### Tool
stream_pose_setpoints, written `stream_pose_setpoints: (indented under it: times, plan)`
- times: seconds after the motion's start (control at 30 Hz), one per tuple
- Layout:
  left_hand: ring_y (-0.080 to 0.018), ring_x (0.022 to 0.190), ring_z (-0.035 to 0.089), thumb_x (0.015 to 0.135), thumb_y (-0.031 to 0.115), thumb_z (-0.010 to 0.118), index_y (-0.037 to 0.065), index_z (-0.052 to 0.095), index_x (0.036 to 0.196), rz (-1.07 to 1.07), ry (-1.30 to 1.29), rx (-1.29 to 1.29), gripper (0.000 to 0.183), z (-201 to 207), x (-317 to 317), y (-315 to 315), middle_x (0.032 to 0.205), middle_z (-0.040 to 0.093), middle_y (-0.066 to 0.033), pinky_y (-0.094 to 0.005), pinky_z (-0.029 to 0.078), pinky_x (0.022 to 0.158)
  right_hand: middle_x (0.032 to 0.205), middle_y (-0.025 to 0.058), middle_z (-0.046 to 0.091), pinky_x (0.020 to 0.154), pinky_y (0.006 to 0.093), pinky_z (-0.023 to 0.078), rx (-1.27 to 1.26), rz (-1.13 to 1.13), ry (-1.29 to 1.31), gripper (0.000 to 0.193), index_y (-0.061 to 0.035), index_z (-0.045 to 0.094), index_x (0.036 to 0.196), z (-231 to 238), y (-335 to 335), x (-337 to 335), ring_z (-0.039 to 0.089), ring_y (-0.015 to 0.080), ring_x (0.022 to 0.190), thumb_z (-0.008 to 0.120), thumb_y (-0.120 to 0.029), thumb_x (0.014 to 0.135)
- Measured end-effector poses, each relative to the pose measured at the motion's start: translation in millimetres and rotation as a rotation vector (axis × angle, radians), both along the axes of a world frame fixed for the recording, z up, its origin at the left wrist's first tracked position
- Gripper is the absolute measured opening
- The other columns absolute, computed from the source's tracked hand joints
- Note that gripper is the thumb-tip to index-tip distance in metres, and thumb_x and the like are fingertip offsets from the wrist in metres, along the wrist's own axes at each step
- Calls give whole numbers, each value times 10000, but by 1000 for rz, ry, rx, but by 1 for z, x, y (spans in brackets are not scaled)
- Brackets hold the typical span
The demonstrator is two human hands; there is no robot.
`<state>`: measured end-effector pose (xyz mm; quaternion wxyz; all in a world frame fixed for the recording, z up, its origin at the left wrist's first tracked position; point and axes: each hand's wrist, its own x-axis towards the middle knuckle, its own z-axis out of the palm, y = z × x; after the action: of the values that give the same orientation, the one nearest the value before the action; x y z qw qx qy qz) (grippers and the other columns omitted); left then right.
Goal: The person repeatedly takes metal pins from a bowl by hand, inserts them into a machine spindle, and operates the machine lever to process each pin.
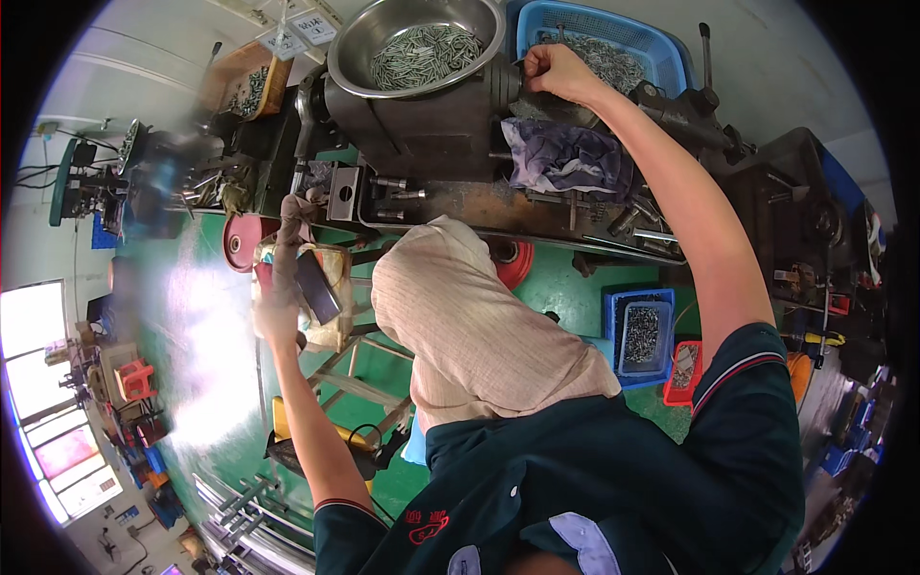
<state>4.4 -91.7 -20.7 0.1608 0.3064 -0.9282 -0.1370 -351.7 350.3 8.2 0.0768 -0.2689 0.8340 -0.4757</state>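
My left hand point(298, 210), in a grey-brown glove with its cuff smeared by motion, is closed round the lower end of a dark lever point(303, 144) on the machine's left side. My bare right hand point(554, 73) pinches at the right end of the dark metal machine point(412, 129); whatever lies between its fingertips is too small or hidden to make out. On top of the machine, left of that hand, stands a steel bowl point(353, 59) of small metal pins point(426, 56). Behind the hand a blue plastic basket point(671, 59) holds many similar metal parts point(604, 62).
A patterned cloth point(565, 156) hangs below my right forearm, beside a metal tray point(460, 203) with loose tools. A stool point(331, 335) carries a dark phone-like slab point(317, 287). Blue point(618, 364) and red bins point(671, 391) stand on the green floor. Pale cloth covers my lap.
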Motion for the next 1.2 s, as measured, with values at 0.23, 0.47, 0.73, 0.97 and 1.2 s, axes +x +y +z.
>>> stream_pose_setpoints:
  times: [0.23, 0.47, 0.73, 0.97, 1.2]
  plan:
    - [-213, 548, 551, 702, 155, 586, -55, 599, 742, 21, -153, 85, 214, 10, -5, -12, 599, 573, -162, -349, 426, 572, 684, 75, 595, 606, 286, 439, 312, -103, 250, 176, 8, 595, 781, 28, 50, -30, 554, 152, 628, 616, -150, 708]
    - [-205, 556, 547, 700, 142, 588, -51, 603, 760, 33, -158, 71, 203, 4, 1, -20, 603, 575, -161, -343, 426, 579, 898, 64, 605, 753, 367, 426, 962, -577, 186, 313, -91, 602, 908, 64, 224, -49, 570, 232, 862, 536, -353, 749]
    - [-198, 581, 564, 701, 141, 593, -48, 608, 776, 37, -164, 93, 204, 11, -4, -9, 621, 590, -156, -340, 428, 587, 941, 109, 593, 763, 389, 422, 1061, -953, 592, 546, -82, 599, 942, 44, 303, 96, 548, 287, 907, 428, -574, 776]
    - [-161, 563, 531, 696, 159, 610, -49, 607, 766, 52, -192, 81, 220, 5, -6, -15, 604, 582, -135, -331, 426, 577, 890, 186, 602, 706, 410, 445, 1140, -983, 214, 642, -55, 604, 956, 68, 264, 151, 565, 345, 860, 381, -628, 769]
    - [-189, 545, 537, 694, 175, 614, -47, 603, 748, 69, -193, 83, 229, 8, -9, -6, 594, 576, -151, -340, 426, 574, 902, 185, 603, 737, 408, 446, 1156, -1037, 214, 687, -75, 595, 1022, 66, 263, 154, 562, 344, 880, 354, -661, 757]
